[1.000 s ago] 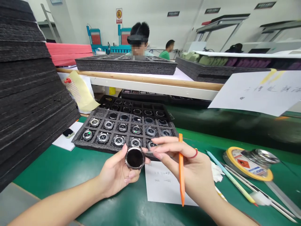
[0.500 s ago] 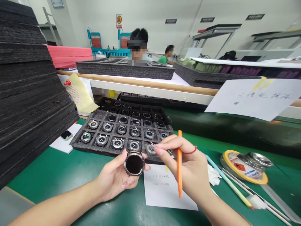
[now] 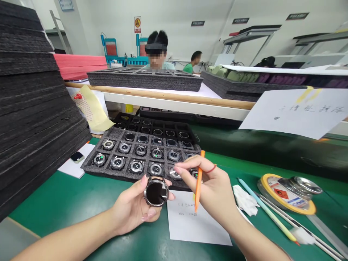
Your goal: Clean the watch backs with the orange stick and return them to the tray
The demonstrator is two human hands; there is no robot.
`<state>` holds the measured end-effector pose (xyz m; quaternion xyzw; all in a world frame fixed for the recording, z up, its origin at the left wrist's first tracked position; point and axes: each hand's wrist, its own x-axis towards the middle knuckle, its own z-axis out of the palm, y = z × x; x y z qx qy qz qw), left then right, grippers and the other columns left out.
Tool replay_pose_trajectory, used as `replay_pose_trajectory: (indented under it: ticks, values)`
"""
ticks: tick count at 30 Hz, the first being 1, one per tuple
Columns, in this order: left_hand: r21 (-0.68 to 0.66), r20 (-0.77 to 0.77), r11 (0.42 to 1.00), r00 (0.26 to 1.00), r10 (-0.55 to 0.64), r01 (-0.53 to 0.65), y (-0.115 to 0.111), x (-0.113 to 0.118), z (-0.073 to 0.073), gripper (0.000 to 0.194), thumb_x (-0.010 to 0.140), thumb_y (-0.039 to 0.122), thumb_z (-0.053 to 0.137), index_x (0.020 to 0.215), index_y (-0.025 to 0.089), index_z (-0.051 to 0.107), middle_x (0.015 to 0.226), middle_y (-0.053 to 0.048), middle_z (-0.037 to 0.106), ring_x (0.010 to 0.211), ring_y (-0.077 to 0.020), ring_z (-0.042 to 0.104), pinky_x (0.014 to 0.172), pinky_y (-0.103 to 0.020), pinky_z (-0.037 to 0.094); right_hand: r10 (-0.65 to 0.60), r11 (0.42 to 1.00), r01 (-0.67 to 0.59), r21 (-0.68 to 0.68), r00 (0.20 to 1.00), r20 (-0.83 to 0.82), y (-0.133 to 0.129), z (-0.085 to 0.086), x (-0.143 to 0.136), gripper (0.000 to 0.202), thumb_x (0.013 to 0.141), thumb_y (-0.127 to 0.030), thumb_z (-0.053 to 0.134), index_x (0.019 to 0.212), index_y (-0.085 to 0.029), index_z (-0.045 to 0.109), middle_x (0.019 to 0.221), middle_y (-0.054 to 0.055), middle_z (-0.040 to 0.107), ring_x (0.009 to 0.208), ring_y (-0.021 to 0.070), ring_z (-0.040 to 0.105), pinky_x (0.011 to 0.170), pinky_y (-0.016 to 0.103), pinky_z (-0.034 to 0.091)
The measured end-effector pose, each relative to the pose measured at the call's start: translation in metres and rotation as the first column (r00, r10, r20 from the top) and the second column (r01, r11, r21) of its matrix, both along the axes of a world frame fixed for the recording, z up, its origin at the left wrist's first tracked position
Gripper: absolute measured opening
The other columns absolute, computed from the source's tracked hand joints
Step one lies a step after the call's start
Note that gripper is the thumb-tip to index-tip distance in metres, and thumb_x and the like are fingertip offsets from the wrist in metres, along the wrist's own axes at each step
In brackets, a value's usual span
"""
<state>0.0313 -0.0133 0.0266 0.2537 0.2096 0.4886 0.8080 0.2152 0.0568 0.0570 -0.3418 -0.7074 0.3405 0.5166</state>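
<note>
Just in front of the foam tray (image 3: 89, 167), my left hand (image 3: 133, 208) grips the round watch case (image 3: 156, 192), dark face up. My right hand (image 3: 214, 188), pinching the orange stick (image 3: 198, 185), has drifted from the case toward the tray's near row, so the case is now held by the left alone.

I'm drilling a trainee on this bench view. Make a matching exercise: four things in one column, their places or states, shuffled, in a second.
Things:
1. watch case
2. orange stick
3. foam tray
4. round tin

Places or states:
a. at the far right on the green mat
b. pinched in the left hand
c. held in the right hand
d. behind both hands, its pockets filled with watch cases

Pairs: 1-b, 2-c, 3-d, 4-a
</note>
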Motion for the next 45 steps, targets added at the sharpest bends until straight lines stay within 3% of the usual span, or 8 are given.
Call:
replay_pose_trajectory:
  ticks: [4, 11, 15, 21, 25, 28, 33, 45]
  values:
    - [-0.020, 0.013, 1.000, 1.000, -0.024, 0.024, 0.000, 0.000, 0.000, 0.046, 0.088, 0.052, 0.070, 0.111, 0.013, 0.074, 0.098, -0.014, 0.070, 0.048, -0.0050, 0.038, 0.046, -0.021, 0.021, -0.062, 0.993, 0.071, 0.099, 0.995, -0.084, -0.001, -0.001, 0.001, 0.007, 0.084, -0.024, 0.075, 0.079, -0.024, 0.071, 0.079, 0.003, 0.071, 0.078, 0.0209, 0.068, 0.069, 0.033, 0.058]
    - [-0.036, 0.013, 0.999, 1.000, -0.029, 0.029, 0.000, 0.002, -0.001, 0.045, 0.085, 0.054, 0.073, 0.094, 0.011, 0.077, 0.063, -0.003, 0.058, 0.045, -0.0062, 0.036, 0.044, -0.021, 0.022, 0.193, 0.953, -0.191, 0.233, 0.981, 0.014, -0.028, 0.002, -0.005, 0.017, 0.083, -0.007, 0.072, 0.088, -0.024, 0.071, 0.075, 0.000, 0.073, 0.067, 0.0162, 0.069, 0.063, 0.028, 0.061]
    - [-0.058, 0.016, 0.998, 1.000, 0.002, -0.001, 0.000, 0.003, -0.001, 0.043, 0.081, 0.053, 0.078, 0.092, 0.011, 0.076, 0.070, -0.004, 0.061, 0.046, -0.0056, 0.040, 0.042, -0.019, 0.022, 0.195, 0.914, -0.218, 0.343, 0.976, 0.100, -0.032, 0.000, -0.007, 0.021, 0.083, -0.004, 0.070, 0.090, -0.024, 0.070, 0.074, 0.000, 0.072, 0.069, 0.0166, 0.069, 0.077, 0.035, 0.064]
    - [0.020, -0.025, 1.000, 1.000, -0.004, 0.004, -0.004, 0.004, -0.002, 0.041, 0.087, 0.054, 0.072, 0.091, 0.013, 0.072, 0.056, 0.001, 0.051, 0.044, -0.0063, 0.036, 0.044, -0.020, 0.022, 0.103, 0.881, -0.174, 0.440, 0.978, 0.180, -0.029, -0.004, -0.008, 0.020, 0.085, -0.004, 0.066, 0.092, -0.023, 0.067, 0.075, 0.001, 0.070, 0.068, 0.0171, 0.068, 0.065, 0.032, 0.059]
    - [0.047, -0.098, 0.997, 0.993, 0.065, -0.060, -0.004, 0.006, -0.001, 0.041, 0.081, 0.053, 0.078, 0.089, 0.014, 0.068, 0.078, -0.001, 0.055, 0.048, -0.0031, 0.034, 0.044, -0.018, 0.022, 0.092, 0.893, -0.183, 0.412, 0.969, 0.230, -0.030, -0.008, -0.009, 0.025, 0.089, -0.019, 0.073, 0.112, -0.023, 0.066, 0.080, 0.002, 0.069, 0.069, 0.0170, 0.064, 0.065, 0.032, 0.057]
    - [0.080, -0.172, 0.994, 0.982, 0.084, -0.072, -0.004, 0.007, 0.000, 0.045, 0.079, 0.057, 0.079, 0.094, 0.015, 0.067, 0.082, -0.001, 0.054, 0.051, -0.0041, 0.035, 0.043, -0.017, 0.023, 0.140, 0.903, -0.251, 0.348, 0.939, 0.315, -0.032, -0.010, -0.010, 0.053, 0.081, -0.037, 0.083, 0.127, -0.021, 0.061, 0.081, 0.002, 0.067, 0.071, 0.0180, 0.063, 0.065, 0.031, 0.056]
    - [0.066, -0.164, 0.995, 0.982, 0.090, -0.080, -0.003, 0.009, 0.000, 0.046, 0.080, 0.060, 0.076, 0.089, 0.015, 0.067, 0.076, 0.000, 0.055, 0.046, -0.0031, 0.028, 0.040, -0.017, 0.021, 0.220, 0.915, -0.296, 0.275, 0.936, 0.275, -0.030, -0.010, -0.008, 0.062, 0.071, -0.026, 0.091, 0.124, -0.024, 0.059, 0.088, 0.000, 0.067, 0.078, 0.0174, 0.064, 0.070, 0.028, 0.054]
    - [0.036, -0.028, 0.999, 1.000, 0.001, 0.000, -0.003, 0.002, 0.002, 0.049, 0.086, 0.060, 0.068, 0.094, 0.013, 0.075, 0.057, -0.001, 0.058, 0.041, -0.0052, 0.040, 0.044, -0.016, 0.032, 0.325, 0.868, -0.401, 0.292, 0.905, 0.275, -0.019, -0.008, -0.002, 0.068, 0.075, -0.026, 0.089, 0.133, -0.024, 0.054, 0.122, 0.005, 0.069, 0.110, 0.0210, 0.063, 0.097, 0.036, 0.048]
